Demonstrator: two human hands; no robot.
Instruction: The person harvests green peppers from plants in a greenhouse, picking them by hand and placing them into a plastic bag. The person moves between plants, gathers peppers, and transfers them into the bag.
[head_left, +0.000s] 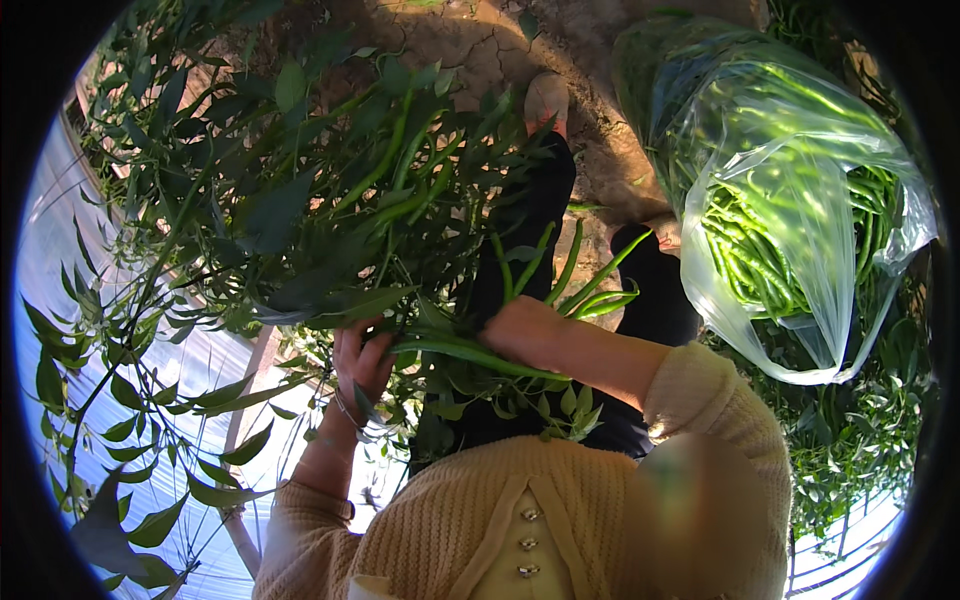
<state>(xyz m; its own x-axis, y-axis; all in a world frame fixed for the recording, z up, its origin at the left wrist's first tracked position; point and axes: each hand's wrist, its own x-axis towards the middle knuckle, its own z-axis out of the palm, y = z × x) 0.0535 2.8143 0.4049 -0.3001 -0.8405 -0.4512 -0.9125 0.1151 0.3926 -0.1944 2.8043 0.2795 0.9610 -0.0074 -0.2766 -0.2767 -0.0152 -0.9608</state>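
My right hand (521, 331) is closed around several long green chili peppers (596, 283), whose ends stick out beyond the fist. Its fingers are partly hidden by leaves. Another long green pepper (469, 351) stretches between my two hands, below the right wrist. My left hand (365, 354), with a bracelet at the wrist, reaches into the foliage with bent fingers. Leaves cover its fingertips, so what it grips is unclear. Beyond the hands, more green peppers (390, 161) hang on the leafy pepper plant (277, 210).
A clear plastic bag (814, 169) packed with green peppers (750, 259) stands at the right. My shoes (546, 101) rest on cracked dry soil (465, 45). Leafy branches (135, 382) crowd the left, before translucent sheeting (56, 217). More plants (862, 435) grow at the right.
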